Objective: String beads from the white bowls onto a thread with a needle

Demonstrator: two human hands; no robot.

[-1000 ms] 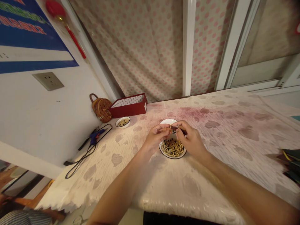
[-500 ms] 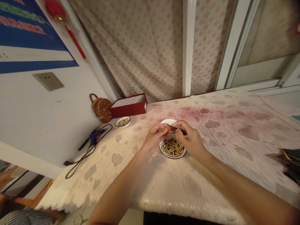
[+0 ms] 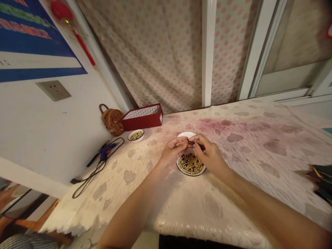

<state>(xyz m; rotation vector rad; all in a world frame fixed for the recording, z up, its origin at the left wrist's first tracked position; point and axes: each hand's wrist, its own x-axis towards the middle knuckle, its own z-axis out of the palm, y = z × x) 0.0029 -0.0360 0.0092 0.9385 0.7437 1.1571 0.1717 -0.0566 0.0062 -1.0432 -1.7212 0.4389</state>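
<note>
A white dish (image 3: 191, 172) of tan and dark beads sits mid-table, with a second white dish (image 3: 185, 134) just behind it. Both hands hover above the bead dish. My left hand (image 3: 173, 152) pinches the end of a thin yellowish stick or wire. My right hand (image 3: 209, 154) is closed on a small dark reddish piece (image 3: 191, 142) at the other end of that stick. The fingertips of both hands nearly meet over the far rim of the bead dish.
At the back left stand a red box (image 3: 143, 117), a brown woven bag (image 3: 112, 120) and a small bowl of beads (image 3: 136, 135). A blue glue gun (image 3: 106, 150) with a black cable lies near the wall. Dark items (image 3: 321, 180) lie at the right edge.
My right hand has shifted slightly left toward my left hand, closing the gap between the fingertips. The dishes have stayed put.
</note>
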